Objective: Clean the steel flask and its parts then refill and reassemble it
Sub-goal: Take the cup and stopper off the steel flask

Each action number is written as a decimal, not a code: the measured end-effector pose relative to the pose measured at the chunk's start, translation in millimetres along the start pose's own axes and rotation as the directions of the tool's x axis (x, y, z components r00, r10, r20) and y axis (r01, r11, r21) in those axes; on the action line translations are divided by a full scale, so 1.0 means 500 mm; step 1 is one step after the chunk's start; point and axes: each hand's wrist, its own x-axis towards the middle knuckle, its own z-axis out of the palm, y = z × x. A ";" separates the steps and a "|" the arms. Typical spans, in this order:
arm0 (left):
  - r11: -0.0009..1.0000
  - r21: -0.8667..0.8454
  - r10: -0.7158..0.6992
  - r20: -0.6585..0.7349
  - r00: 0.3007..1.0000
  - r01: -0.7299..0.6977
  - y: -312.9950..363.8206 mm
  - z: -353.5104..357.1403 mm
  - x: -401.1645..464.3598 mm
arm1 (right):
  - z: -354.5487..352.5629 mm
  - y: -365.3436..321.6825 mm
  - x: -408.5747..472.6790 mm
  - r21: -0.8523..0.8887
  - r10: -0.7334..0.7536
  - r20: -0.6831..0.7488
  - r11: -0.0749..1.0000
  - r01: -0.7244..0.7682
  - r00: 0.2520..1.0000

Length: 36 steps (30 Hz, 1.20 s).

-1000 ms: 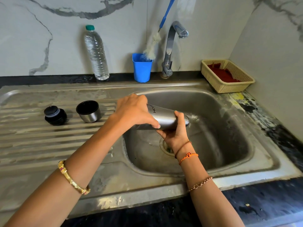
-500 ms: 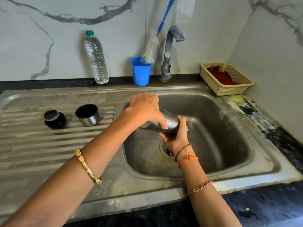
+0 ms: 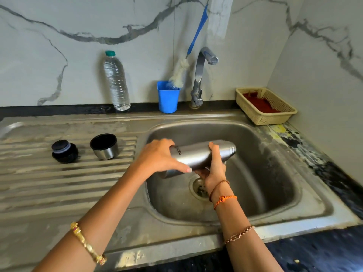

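The steel flask lies almost level above the sink basin, its open neck pointing right. My left hand grips its base end from above. My right hand holds the body from below, fingers curled over the far side near the shoulder. On the ribbed drainboard to the left stand the black stopper and the steel cup lid, mouth up.
Along the back wall stand a plastic water bottle, a blue cup holding a bottle brush, and the tap. A beige basket with something red sits at the right corner. The drain lies below the flask.
The flask has tipped from a downward slant to nearly level and risen a little. Both hands keep their grip on it. The stopper and cup lid have not moved.
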 end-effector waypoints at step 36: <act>0.742 -0.649 -0.393 -0.623 0.676 -0.167 -0.468 -0.160 -0.242 | 0.486 0.300 -0.271 -0.238 -0.157 0.938 0.361 0.902 0.310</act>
